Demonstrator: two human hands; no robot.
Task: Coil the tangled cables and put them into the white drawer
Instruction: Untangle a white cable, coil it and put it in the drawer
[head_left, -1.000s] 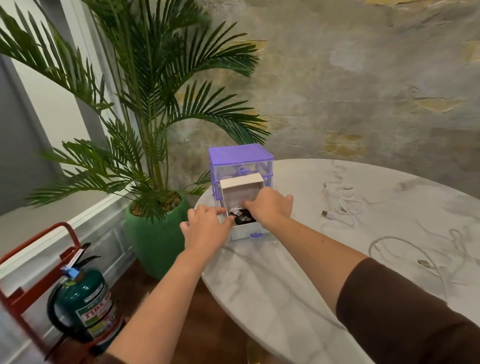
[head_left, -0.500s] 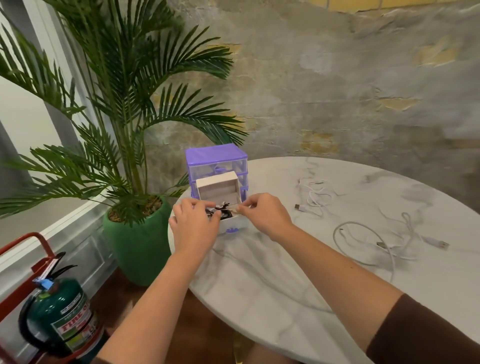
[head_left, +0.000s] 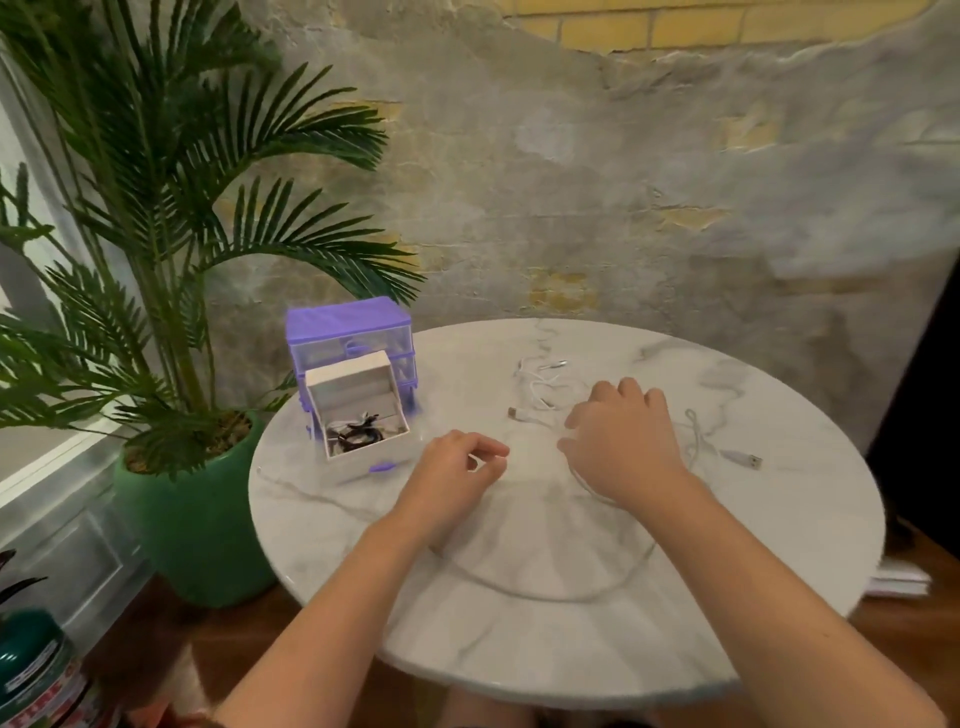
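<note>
I am noting both hands leaving the white drawer at the table's left edge, black cable coiled inside | left hand loosely curled, empty | right hand spreading open over white cables mid-table | next coil judged starting.

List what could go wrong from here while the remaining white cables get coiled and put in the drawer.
1. The white drawer is pulled far out near the table edge; a bump might tip it off.
2. The long white cable loops under both forearms and could snag.
3. The right hand hovers between two white tangles; grabbing both would worsen the knot.
</note>
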